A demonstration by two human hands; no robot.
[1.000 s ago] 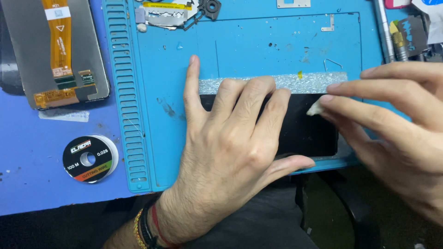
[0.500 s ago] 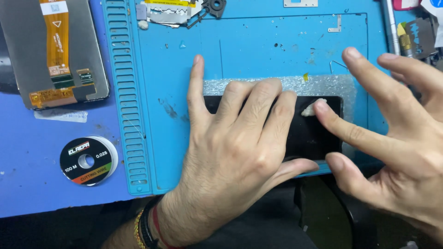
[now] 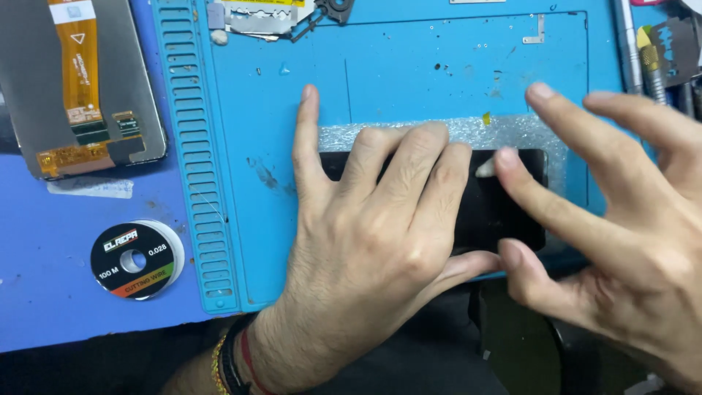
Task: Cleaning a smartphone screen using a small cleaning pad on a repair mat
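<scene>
The left hand (image 3: 373, 241) lies flat, fingers spread, pressing down on a black phone (image 3: 504, 212) that rests face up on the blue work mat (image 3: 409, 80), near the mat's front edge. The hand grips nothing; it only pins the phone in place. The right hand (image 3: 621, 227) comes in from the right with fingers splayed. Its forefinger tip presses a small pale scrap (image 3: 485, 170) onto the phone's upper part, and its thumb rests at the phone's lower edge. Whether the scrap is a wipe or a tab of film cannot be told.

A strip of bubble wrap (image 3: 504, 132) shows from under the phone along its far side.

Off the mat to the left lie a detached screen panel (image 3: 44, 80) with an orange ribbon cable (image 3: 79, 66), back up, and a spool of cutting wire (image 3: 136, 259). Metal parts (image 3: 263, 16) lie at the mat's top edge; tools (image 3: 643, 58) stand at the right.

Judgement: the surface work on the phone looks to be in hand, not finished. The scrap remains on the glass, and most of the face is hidden by the left hand, so its condition cannot be assessed.
</scene>
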